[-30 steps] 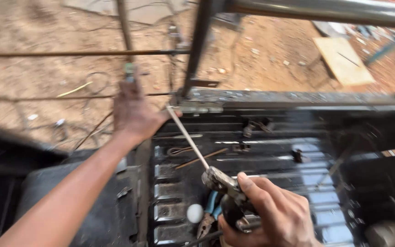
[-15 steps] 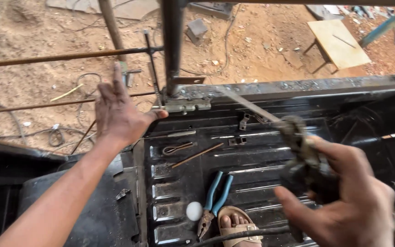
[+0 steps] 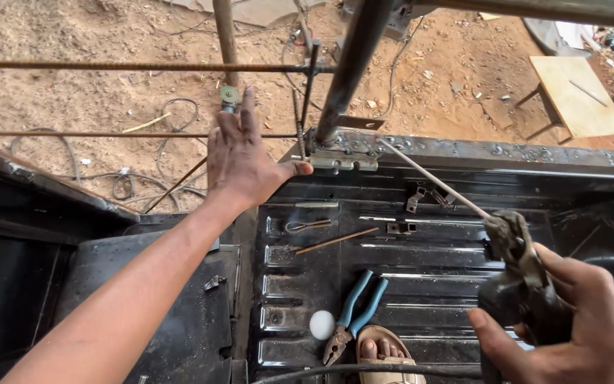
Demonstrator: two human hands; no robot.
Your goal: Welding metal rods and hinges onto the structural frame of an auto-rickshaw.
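At the far left of the view, a dark metal panel (image 3: 30,235) slopes down beside sandy ground (image 3: 72,99) strewn with loose cable (image 3: 119,181). 2 thin ribbed steel bars run horizontally across this side, the upper bar (image 3: 108,66) well above the lower bar (image 3: 72,134). The left hand (image 3: 243,160) extends forward from a bare forearm, fingers spread and flat, thumb stretched toward a short upright rod (image 3: 298,131); it is unclenched, and whether it presses on the rod or the lower bar cannot be told. Just right of the thumb, a hinge plate (image 3: 342,160) sits at the foot of a slanted steel post (image 3: 349,64) on the edge of the black ribbed bed (image 3: 428,274). On the bed lie a wire clip (image 3: 305,225), a thin brown rod (image 3: 335,241), a white egg-shaped object (image 3: 322,325) and blue-handled pliers (image 3: 353,316) touching it, with a sandalled foot (image 3: 385,352) just beside them. Further right, the right hand (image 3: 577,334) is clenched around a dark electrode holder (image 3: 524,284), thumb wrapped across its body. The welding rod (image 3: 431,178) clamped in it angles up and left, its tip near the hinge plate. At the upper right, a wooden stool (image 3: 577,92) stands on the sand.
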